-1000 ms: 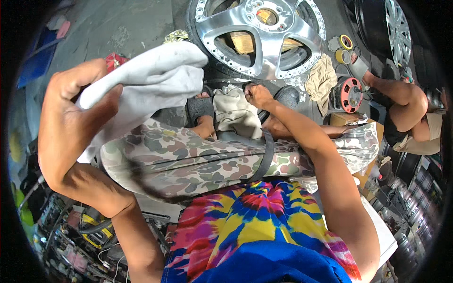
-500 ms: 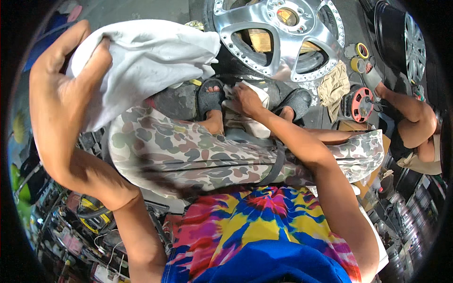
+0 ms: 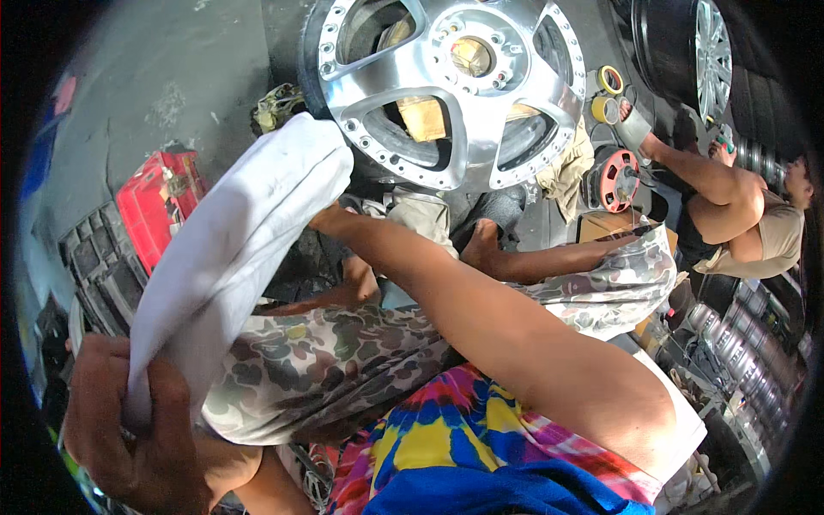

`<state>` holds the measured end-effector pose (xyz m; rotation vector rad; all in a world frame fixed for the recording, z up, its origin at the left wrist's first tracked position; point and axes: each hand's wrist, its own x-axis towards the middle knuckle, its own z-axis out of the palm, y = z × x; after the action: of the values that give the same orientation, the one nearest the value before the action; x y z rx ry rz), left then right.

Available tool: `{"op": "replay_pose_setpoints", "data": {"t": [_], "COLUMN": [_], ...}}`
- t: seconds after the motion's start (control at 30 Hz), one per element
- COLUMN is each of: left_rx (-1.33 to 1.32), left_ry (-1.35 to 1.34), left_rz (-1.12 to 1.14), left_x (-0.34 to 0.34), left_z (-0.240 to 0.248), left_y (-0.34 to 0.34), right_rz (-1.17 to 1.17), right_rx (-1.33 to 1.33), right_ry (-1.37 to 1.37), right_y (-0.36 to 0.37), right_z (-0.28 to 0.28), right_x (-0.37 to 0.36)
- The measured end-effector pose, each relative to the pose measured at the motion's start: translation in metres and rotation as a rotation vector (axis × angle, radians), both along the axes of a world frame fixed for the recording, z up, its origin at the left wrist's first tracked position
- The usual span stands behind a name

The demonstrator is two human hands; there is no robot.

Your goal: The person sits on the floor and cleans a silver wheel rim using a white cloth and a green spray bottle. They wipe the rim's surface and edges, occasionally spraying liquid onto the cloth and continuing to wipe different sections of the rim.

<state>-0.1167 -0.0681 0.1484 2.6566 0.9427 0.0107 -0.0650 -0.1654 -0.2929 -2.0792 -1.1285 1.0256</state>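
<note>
A white cloth (image 3: 249, 206) is stretched from lower left toward the wheel, over my camouflage-trousered leg. At its lower left end my left hand (image 3: 150, 421) is closed on the fabric, fingers curled round a fold. My right hand (image 3: 326, 216) reaches across to the cloth's far end; only its wrist side shows, and its fingers are hidden behind the fabric. Just beyond that end lies a polished silver wheel (image 3: 476, 129), face up, with wide spokes and small holes round its edge. A beige cloth (image 3: 421, 215) rests between my feet.
A red toolbox (image 3: 154, 206) stands at left. To the right are tape rolls (image 3: 604, 109), a red-and-black reel (image 3: 617, 180) and a crumpled tan cloth (image 3: 566, 176). Another person (image 3: 730, 202) crouches at far right, near an upright wheel (image 3: 711, 60).
My left hand has come down and nearer, drawing the white cloth out lengthwise. My right hand has moved left from the beige cloth to the white cloth's far end. The view has shifted.
</note>
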Motion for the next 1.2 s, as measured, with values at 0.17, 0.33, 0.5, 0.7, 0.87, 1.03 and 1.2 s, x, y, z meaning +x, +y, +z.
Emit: {"op": "replay_pose_setpoints", "data": {"t": [0.17,0.33,0.5,0.7,0.87,1.03,1.2], "left_rx": [0.024,0.014,0.126,-0.175,-0.133,-0.314,-0.222], "left_ry": [-0.006,0.008,-0.02,0.09,-0.11,0.066,0.294], "left_rz": [-0.042,-0.114,-0.307,-0.729,-0.902,-1.061,-1.111], "left_x": [0.008,0.013,0.008,0.028,0.065,0.073,0.094], "left_z": [0.008,0.01,-0.003,-0.049,-0.04,-0.036,-0.064], "left_y": [0.005,0.003,-0.002,-0.038,-0.102,-0.158,-0.173], "right_rz": [-0.033,-0.003,0.284,0.108,-0.573,-0.676,-0.664], "right_rx": [0.036,0.065,0.017,-0.081,0.067,0.288,0.168], "right_ry": [0.059,0.128,0.038,-0.066,0.009,-0.085,-0.329], "right_y": [0.004,0.0,-0.108,-0.333,-0.401,-0.408,-0.385], "right_z": [0.001,0.012,0.049,0.099,0.176,0.132,0.138], "right_x": [-0.004,-0.002,0.027,0.186,0.277,0.314,0.308]}}
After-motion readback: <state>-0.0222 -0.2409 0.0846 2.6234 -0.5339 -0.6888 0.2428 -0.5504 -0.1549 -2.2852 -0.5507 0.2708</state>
